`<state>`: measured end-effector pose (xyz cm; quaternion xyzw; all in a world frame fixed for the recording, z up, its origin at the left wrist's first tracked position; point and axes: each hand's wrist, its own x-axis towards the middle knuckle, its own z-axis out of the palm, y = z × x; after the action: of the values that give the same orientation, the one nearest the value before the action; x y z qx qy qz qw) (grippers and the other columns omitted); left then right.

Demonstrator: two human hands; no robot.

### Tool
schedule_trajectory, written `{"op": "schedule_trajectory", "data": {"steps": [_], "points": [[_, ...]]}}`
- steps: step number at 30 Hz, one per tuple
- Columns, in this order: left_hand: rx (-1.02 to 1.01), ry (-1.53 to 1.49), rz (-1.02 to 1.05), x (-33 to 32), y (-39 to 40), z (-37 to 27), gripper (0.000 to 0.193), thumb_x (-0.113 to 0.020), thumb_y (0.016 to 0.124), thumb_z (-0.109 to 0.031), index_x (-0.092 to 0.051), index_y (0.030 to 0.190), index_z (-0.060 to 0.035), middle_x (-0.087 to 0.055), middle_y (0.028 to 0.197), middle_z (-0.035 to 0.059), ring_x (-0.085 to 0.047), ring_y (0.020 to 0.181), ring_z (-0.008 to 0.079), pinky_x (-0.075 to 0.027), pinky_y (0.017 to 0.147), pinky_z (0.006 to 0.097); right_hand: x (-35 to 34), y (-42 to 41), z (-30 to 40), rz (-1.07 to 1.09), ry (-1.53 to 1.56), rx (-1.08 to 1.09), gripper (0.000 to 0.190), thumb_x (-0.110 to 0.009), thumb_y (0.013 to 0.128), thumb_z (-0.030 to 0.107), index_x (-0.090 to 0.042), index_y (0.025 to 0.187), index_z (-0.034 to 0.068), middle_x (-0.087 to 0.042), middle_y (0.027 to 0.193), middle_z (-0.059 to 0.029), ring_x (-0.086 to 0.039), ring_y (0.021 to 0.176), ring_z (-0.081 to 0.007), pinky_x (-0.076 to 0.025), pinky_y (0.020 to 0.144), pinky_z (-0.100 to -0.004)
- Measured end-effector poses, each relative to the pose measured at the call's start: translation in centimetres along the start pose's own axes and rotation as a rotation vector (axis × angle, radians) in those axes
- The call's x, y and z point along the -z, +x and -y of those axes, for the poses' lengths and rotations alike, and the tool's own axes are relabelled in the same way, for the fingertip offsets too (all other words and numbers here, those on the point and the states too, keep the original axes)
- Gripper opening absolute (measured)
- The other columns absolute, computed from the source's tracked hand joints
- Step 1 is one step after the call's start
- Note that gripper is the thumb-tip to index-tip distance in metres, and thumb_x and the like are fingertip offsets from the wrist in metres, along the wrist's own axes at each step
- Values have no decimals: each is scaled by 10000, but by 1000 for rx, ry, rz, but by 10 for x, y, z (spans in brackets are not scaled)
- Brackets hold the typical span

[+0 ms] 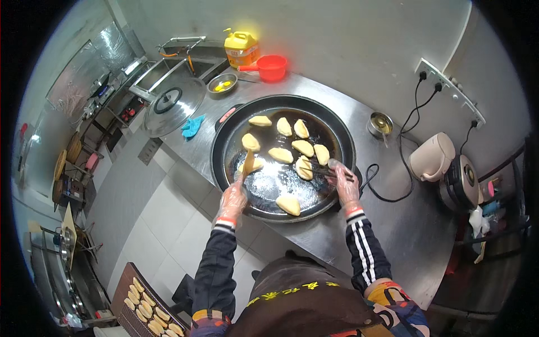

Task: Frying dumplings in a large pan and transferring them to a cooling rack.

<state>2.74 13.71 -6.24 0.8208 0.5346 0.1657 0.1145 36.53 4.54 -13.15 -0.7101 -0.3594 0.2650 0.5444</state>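
Observation:
A large round black electric pan (pixel 283 100) holds several pale half-moon dough pieces (pixel 281 155) on its oily, browned surface. My left hand (pixel 233 199), in a thin transparent plastic glove, grips a wooden spatula (pixel 247 163) at the pan's left side. The blade lies over one dough piece (pixel 254 165) and partly hides it. My right hand (pixel 344 183), gloved likewise, holds dark chopsticks (pixel 322 170) over the pan's right rim. Their tips reach a dough piece (pixel 303 168); whether they pinch it I cannot tell. Another piece (pixel 289 205) lies apart near the front rim.
On the steel table (pixel 391 236) stand a glass lid (pixel 181 109), a blue cloth (pixel 193 127), a bowl with egg yolks (pixel 222 84), a red dipper (pixel 271 68), a yellow jug (pixel 241 46), a small metal cup (pixel 380 124) and a kettle (pixel 433 156). A black cord (pixel 391 199) crosses the right side.

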Motion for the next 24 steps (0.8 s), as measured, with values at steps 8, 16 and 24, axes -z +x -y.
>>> {"op": "schedule_trajectory", "data": {"steps": [8, 16, 24], "points": [[86, -5, 66, 39, -63, 12, 310, -447, 829, -57, -571, 1112, -86, -606, 823, 225, -597, 762, 393, -462, 666, 470, 84, -52, 66, 184, 475, -276, 265, -560, 904, 231, -633, 925, -22, -675, 829, -115, -662, 705, -154, -545, 588, -265], [-73, -70, -108, 45, -30, -22, 392, -471, 813, -28, -522, 1200, -73, -612, 910, 215, -593, 831, 382, -476, 727, 451, 27, 33, 46, -131, 277, 8, 261, -575, 888, 238, -648, 899, -12, -674, 885, -107, -646, 792, -161, -515, 685, -275], [155, -32, 21, 27, 10, -2, 348, -405, 844, -53, -546, 1162, -62, -604, 899, 241, -581, 859, 404, -456, 750, 463, 48, 55, 4, -260, 311, -103, 295, -601, 868, 227, -617, 1032, -18, -648, 905, -113, -632, 731, -160, -553, 598, -267]]}}
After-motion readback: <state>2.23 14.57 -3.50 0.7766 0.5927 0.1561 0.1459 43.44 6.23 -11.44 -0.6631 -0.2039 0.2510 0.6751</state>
